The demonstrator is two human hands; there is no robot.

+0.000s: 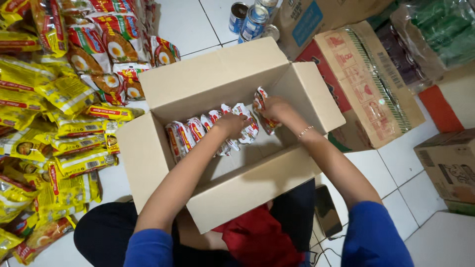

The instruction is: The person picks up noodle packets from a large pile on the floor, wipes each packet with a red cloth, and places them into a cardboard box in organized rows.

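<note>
Head view, looking down into an open cardboard box (163,143) with all four flaps folded out. Inside, a row of white-and-red noodle packets (198,131) stands on edge along the far wall.

Hidden or unclear:
- Left hand (231,123) rests on the middle of the row; its fingers curl down among the packets — cannot tell whether they pinch one or only press against them.
- Right hand (276,110) is closed around the end packet (261,101) at the right end of the row, thumb side covering most of it; only the packet's top edge and lower corner show.
- The near part of the box floor is bare cardboard in shadow; the near flap cuts off the view of the front wall.
- The person's lap is covered by the box; a red cloth (257,237) shows just below it.

Surroundings:
- Left of the box, a large heap of yellow noodle packets (54,128) on the white tile floor, and beyond it red-and-orange packets (106,44) — both cut off by the frame edge.
- Behind the box, several tins (250,20), tops partly out of frame.
- To the right, a flattened printed carton (366,84) and a small brown box (450,163).
- A dark phone (327,210) lies on the floor by the right knee.
</note>
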